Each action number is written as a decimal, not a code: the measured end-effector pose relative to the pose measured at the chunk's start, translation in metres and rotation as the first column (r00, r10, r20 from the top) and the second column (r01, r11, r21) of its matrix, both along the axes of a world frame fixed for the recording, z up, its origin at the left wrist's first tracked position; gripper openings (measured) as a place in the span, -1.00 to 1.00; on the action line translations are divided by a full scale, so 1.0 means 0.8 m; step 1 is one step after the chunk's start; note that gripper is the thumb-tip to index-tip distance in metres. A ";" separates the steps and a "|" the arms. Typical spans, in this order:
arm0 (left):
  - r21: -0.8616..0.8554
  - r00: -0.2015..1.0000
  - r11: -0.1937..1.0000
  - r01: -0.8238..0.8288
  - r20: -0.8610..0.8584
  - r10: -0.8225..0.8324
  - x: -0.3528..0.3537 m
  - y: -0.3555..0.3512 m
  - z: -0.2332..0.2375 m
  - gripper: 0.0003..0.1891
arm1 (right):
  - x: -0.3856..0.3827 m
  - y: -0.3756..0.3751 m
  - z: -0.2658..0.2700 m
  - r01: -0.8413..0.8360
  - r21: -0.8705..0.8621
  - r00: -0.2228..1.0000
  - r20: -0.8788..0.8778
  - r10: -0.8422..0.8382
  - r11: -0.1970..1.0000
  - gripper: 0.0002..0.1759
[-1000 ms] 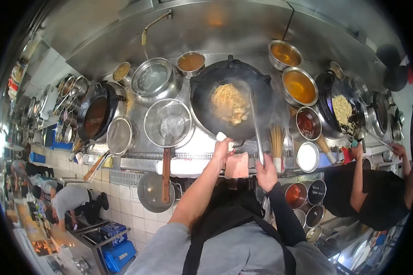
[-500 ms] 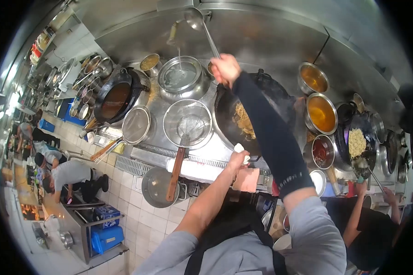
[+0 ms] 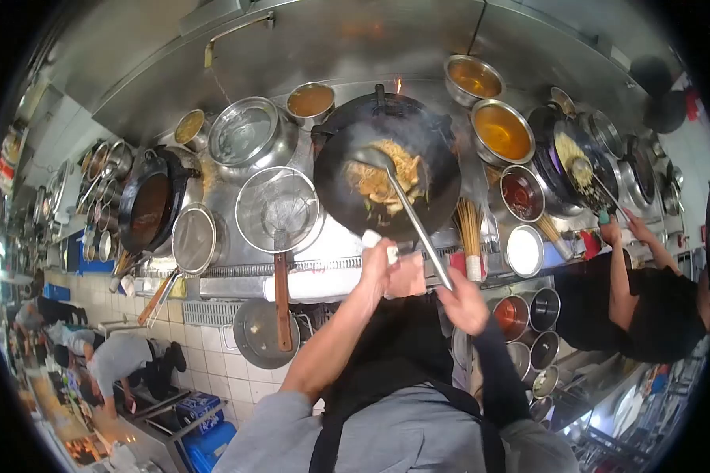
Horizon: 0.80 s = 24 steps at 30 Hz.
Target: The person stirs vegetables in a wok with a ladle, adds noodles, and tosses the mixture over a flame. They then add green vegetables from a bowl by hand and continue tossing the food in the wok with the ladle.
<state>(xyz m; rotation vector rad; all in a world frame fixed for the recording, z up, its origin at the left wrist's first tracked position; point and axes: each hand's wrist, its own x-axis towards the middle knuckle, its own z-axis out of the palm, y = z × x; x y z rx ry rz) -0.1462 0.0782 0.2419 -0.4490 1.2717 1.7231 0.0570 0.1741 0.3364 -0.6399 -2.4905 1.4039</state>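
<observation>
In my right hand (image 3: pixel 464 304) is the handle end of a long steel ladle (image 3: pixel 415 217). Its bowl lies in the noodles (image 3: pixel 402 164), which sit with pale pieces and bits of green in a dark wok (image 3: pixel 335 201). Faint steam rises from the food. My left hand (image 3: pixel 376 268) is closed around a white cloth (image 3: pixel 372 237) at the near rim of the wok. Beside that hand hangs a pinkish cloth (image 3: pixel 406 276). The part of the wok under my left fingers is hidden.
A wire strainer (image 3: pixel 278 209) and a water pot (image 3: pixel 243 132) stand left of the wok. Bowls of orange liquid (image 3: pixel 503 132), red sauce (image 3: pixel 521 193) and a bamboo brush (image 3: pixel 469 236) are to the right. Another person's hands (image 3: pixel 611 230) work at a neighbouring wok.
My right hand has swung down from above the stove, bringing the ladle into the noodles. My left hand stays at the wok's rim. The view has shifted to the right.
</observation>
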 end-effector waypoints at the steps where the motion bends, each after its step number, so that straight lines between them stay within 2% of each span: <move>1: 0.037 0.998 0.999 -0.037 0.042 0.035 0.017 -0.017 0.024 -0.85 | 0.026 0.005 0.054 0.008 -0.118 0.964 0.265 0.023 0.993 -0.51; 2: 0.039 0.996 0.999 0.016 0.088 -0.020 0.025 -0.033 0.036 -0.88 | 0.051 0.013 0.070 -0.049 -0.104 0.978 0.195 0.069 0.993 -0.51; 3: 0.058 0.995 0.998 -0.007 0.095 0.002 0.024 -0.040 0.044 -0.88 | 0.061 0.020 0.097 -0.116 -0.111 0.977 0.164 0.134 0.987 -0.49; 5: 0.099 0.994 0.994 -0.051 0.096 0.042 0.006 -0.037 0.058 -0.88 | 0.065 0.035 0.098 -0.176 -0.037 0.946 0.271 0.180 0.984 -0.52; 7: 0.082 0.996 0.995 -0.055 0.072 0.049 -0.010 -0.027 0.030 -0.88 | 0.037 0.042 0.059 -0.161 0.001 0.926 0.345 0.151 0.987 -0.65; 9: 0.023 1.000 1.000 -0.012 -0.017 0.012 0.009 -0.035 -0.036 -0.88 | 0.015 0.041 -0.006 -0.047 0.111 0.973 0.231 0.020 0.993 -0.68; 11: -0.042 0.994 0.994 0.097 -0.046 -0.099 0.050 -0.066 -0.058 -0.91 | 0.001 0.023 -0.004 0.051 0.109 0.982 0.177 -0.070 0.993 -0.67; 13: -0.078 0.988 0.987 0.144 0.069 -0.139 0.091 -0.100 -0.070 -0.91 | 0.006 0.010 0.001 0.113 0.108 0.981 0.143 -0.127 0.988 -0.65; 15: -0.140 0.984 0.975 0.172 0.062 -0.164 0.107 -0.115 -0.035 -0.90 | 0.019 -0.003 0.029 0.128 0.114 0.982 0.123 -0.142 0.985 -0.62; 16: -0.076 0.991 0.989 0.127 0.060 -0.122 0.100 -0.111 -0.018 -0.86 | 0.039 0.001 0.061 0.020 -0.005 0.993 0.113 -0.019 1.000 -0.56; 17: -0.040 0.995 0.998 0.053 0.086 -0.049 0.091 -0.101 0.009 -0.88 | 0.052 0.000 0.085 0.023 -0.051 0.983 0.185 -0.013 0.998 -0.56; 19: 0.169 0.989 0.984 -0.049 0.146 0.024 0.063 -0.079 0.068 -0.89 | 0.077 0.011 0.118 -0.105 0.015 0.975 0.201 0.099 0.994 -0.55; 22: 0.123 0.995 0.990 -0.076 0.069 0.068 0.016 -0.039 0.043 -0.91 | 0.068 0.035 0.081 -0.187 0.037 0.955 0.241 0.173 0.982 -0.53; 23: 0.159 0.997 0.986 -0.051 0.064 0.041 0.010 -0.034 0.013 -0.89 | 0.055 0.038 0.048 -0.138 0.071 0.951 0.289 0.112 0.988 -0.53; 24: 0.117 0.997 0.991 -0.063 0.057 0.057 0.019 -0.036 -0.009 -0.88 | 0.040 0.032 0.022 -0.087 0.112 0.960 0.275 0.053 0.990 -0.55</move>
